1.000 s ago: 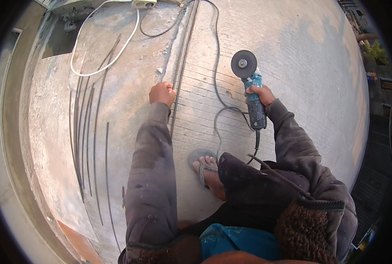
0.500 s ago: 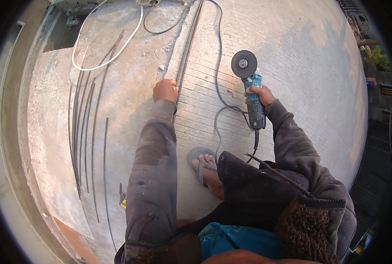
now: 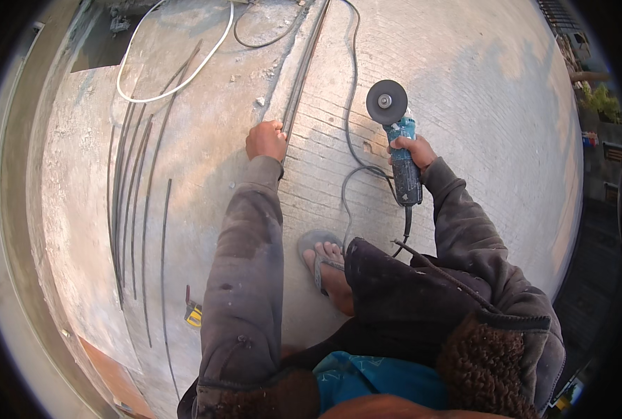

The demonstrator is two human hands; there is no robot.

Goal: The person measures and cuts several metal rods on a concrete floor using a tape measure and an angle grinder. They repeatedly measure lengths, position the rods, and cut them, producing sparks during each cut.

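In my right hand (image 3: 414, 149) is a blue-and-black angle grinder (image 3: 406, 178). Its dark round disc (image 3: 397, 112) points away from me, raised above the concrete, and I cannot tell whether it is spinning. My left hand (image 3: 266, 140) is closed around the near part of long thin steel rods (image 3: 302, 70) that run away along a ridge in the concrete; its fingertips are partly hidden. Another steel rod (image 3: 442, 272) lies slanted over my lap. The grinder's black cord (image 3: 353, 77) loops over the ground between the rods and the tool.
Several loose steel rods (image 3: 137, 202) lie on the concrete to the left, with a white cable loop (image 3: 206, 66) over their far ends. A yellow-and-black tape measure (image 3: 193, 314) sits beside my left forearm. My sandalled foot (image 3: 325, 269) is below the cord.
The view has shifted slightly, so the ground and loose rods sit a little differently. My left hand remains on the rods, and the grinder has hardly moved.
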